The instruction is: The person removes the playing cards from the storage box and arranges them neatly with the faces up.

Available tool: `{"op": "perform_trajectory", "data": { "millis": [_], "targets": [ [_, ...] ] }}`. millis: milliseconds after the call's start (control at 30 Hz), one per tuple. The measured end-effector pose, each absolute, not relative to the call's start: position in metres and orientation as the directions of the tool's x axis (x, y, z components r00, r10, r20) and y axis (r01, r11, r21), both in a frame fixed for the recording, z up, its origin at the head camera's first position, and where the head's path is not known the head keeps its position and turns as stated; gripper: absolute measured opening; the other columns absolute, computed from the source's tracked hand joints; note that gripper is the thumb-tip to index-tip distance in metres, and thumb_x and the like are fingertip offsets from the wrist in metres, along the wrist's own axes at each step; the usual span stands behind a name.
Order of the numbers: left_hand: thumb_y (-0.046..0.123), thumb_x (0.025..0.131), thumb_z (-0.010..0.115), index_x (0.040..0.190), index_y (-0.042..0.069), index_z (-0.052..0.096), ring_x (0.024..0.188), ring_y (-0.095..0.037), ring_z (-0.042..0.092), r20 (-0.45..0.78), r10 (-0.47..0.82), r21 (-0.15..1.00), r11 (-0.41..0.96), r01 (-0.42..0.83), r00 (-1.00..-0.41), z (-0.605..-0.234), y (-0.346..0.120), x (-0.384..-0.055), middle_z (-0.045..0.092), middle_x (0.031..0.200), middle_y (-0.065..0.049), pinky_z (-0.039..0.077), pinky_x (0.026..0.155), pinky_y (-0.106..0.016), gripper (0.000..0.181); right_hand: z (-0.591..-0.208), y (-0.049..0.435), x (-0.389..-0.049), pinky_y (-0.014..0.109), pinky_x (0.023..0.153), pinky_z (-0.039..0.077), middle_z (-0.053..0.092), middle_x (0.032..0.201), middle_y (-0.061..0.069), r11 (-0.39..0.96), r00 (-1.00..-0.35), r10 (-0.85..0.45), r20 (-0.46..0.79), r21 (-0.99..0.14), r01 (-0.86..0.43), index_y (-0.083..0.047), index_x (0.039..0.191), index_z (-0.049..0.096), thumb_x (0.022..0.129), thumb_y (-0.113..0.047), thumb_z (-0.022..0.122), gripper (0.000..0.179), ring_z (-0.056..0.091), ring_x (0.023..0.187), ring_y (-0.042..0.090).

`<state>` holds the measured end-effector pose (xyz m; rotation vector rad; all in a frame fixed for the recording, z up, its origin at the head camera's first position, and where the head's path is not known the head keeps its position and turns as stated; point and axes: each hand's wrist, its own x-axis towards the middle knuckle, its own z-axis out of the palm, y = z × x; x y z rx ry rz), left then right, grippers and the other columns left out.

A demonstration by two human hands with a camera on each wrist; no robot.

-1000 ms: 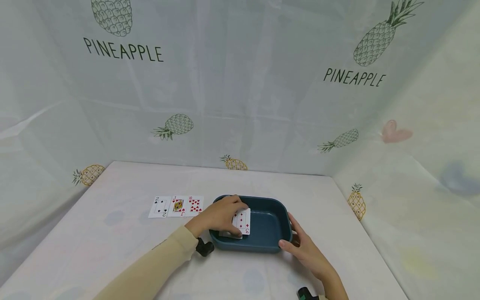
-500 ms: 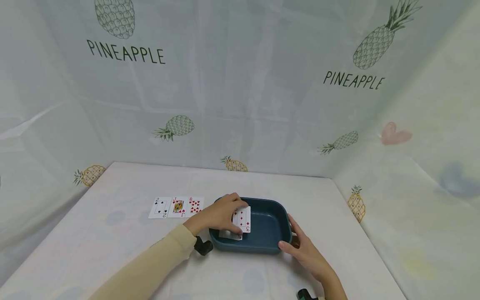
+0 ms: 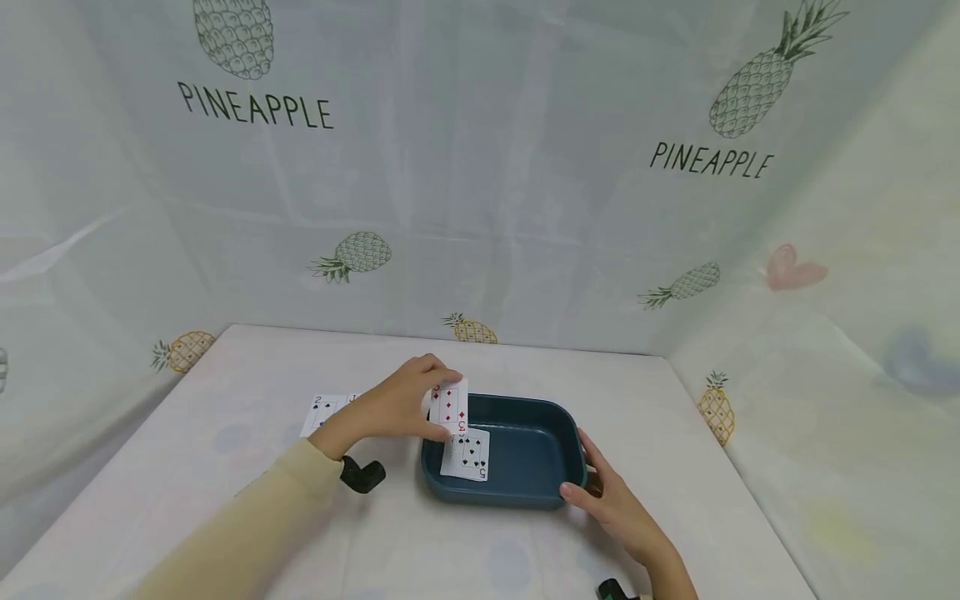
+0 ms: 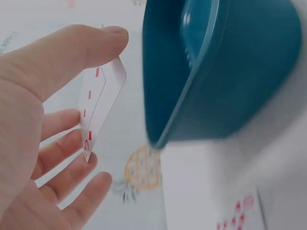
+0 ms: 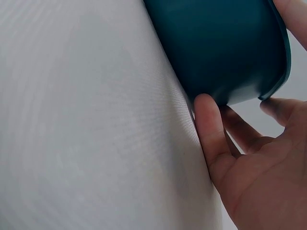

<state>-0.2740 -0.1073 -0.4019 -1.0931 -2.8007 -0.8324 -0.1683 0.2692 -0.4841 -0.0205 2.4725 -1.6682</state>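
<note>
My left hand (image 3: 390, 407) pinches a playing card, the three of diamonds (image 3: 450, 408), between thumb and fingers, raised over the left end of a dark blue dish (image 3: 532, 492). In the left wrist view the card (image 4: 96, 105) is seen nearly edge-on and slightly bent, beside the dish's rim. Inside the dish at the left lies a five of spades (image 3: 472, 460), with the raised card overlapping its top in the head view. My right hand (image 3: 615, 504) grips the dish's right end, thumb at the front corner and fingers round the side.
Left of the dish, a row of face-up cards lies on the white-covered table (image 3: 262, 500). The two of spades (image 3: 322, 407) shows; my left hand mostly hides the others. One red card (image 4: 235, 215) shows in the left wrist view. A pineapple-print curtain (image 3: 480, 183) hangs behind.
My left hand has lifted the three of diamonds up and to the left, uncovering the five of spades in the dish. The hand now hides part of the card row. My right hand stays put.
</note>
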Motion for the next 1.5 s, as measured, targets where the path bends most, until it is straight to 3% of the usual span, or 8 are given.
{"op": "perform_trajectory", "data": {
  "millis": [200, 400, 667, 1100, 1267, 1500],
  "targets": [
    [0.035, 0.078, 0.097, 0.148, 0.014, 0.062, 0.115, -0.018, 0.051, 0.216, 0.592, 0.417, 0.663, 0.622, -0.776, -0.396, -0.139, -0.277, 0.058, 0.131, 0.001, 0.052, 0.096, -0.039, 0.081, -0.485, 0.27, -0.168, 0.045, 0.1, 0.055, 0.038, 0.164, 0.021, 0.38, -0.987, -0.102, -0.123, -0.922, 0.076, -0.031, 0.171, 0.022, 0.099, -0.029, 0.075, 0.089, 0.057, 0.134, 0.036],
    [0.036, 0.076, 0.097, 0.151, 0.013, 0.06, 0.12, -0.021, 0.051, 0.196, 0.569, 0.385, 0.704, 0.596, -0.799, -0.403, -0.174, -0.281, 0.057, 0.135, -0.001, 0.053, 0.1, -0.043, 0.087, -0.485, 0.27, -0.167, 0.047, 0.1, 0.055, 0.037, 0.165, 0.021, 0.392, -0.987, -0.103, -0.124, -0.917, 0.075, -0.031, 0.171, 0.021, 0.099, -0.03, 0.075, 0.089, 0.056, 0.135, 0.036],
    [0.031, 0.074, 0.099, 0.148, 0.005, 0.061, 0.12, -0.029, 0.054, 0.17, 0.554, 0.331, 0.747, 0.577, -0.815, -0.413, -0.237, -0.295, 0.059, 0.133, -0.007, 0.052, 0.101, -0.051, 0.087, -0.485, 0.27, -0.169, 0.045, 0.101, 0.055, 0.038, 0.165, 0.02, 0.393, -0.987, -0.112, -0.113, -0.918, 0.06, -0.031, 0.171, 0.021, 0.1, -0.029, 0.075, 0.089, 0.057, 0.134, 0.035],
    [0.032, 0.074, 0.097, 0.144, 0.003, 0.063, 0.123, -0.038, 0.055, -0.003, 0.538, 0.278, 0.81, 0.516, -0.843, -0.431, -0.307, -0.303, 0.06, 0.136, -0.014, 0.048, 0.104, -0.06, 0.083, -0.486, 0.271, -0.168, 0.045, 0.101, 0.055, 0.038, 0.164, 0.021, 0.385, -0.987, -0.1, -0.122, -0.92, 0.075, -0.031, 0.171, 0.021, 0.099, -0.03, 0.076, 0.09, 0.057, 0.134, 0.035],
    [0.033, 0.073, 0.095, 0.143, 0.003, 0.063, 0.119, -0.035, 0.057, -0.051, 0.519, 0.283, 0.827, 0.486, -0.853, -0.438, -0.322, -0.303, 0.06, 0.133, -0.014, 0.049, 0.101, -0.06, 0.082, -0.486, 0.27, -0.167, 0.045, 0.099, 0.056, 0.038, 0.164, 0.021, 0.381, -0.988, -0.097, -0.121, -0.922, 0.076, -0.031, 0.171, 0.022, 0.098, -0.029, 0.076, 0.09, 0.057, 0.135, 0.035],
    [0.032, 0.071, 0.095, 0.14, 0.004, 0.065, 0.11, -0.025, 0.057, -0.1, 0.512, 0.296, 0.834, 0.466, -0.853, -0.443, -0.331, -0.303, 0.06, 0.129, -0.009, 0.051, 0.096, -0.05, 0.081, -0.486, 0.271, -0.168, 0.045, 0.1, 0.056, 0.039, 0.163, 0.021, 0.378, -0.989, -0.106, -0.106, -0.924, 0.058, -0.031, 0.171, 0.022, 0.099, -0.028, 0.075, 0.089, 0.057, 0.135, 0.035]
  ]
}}
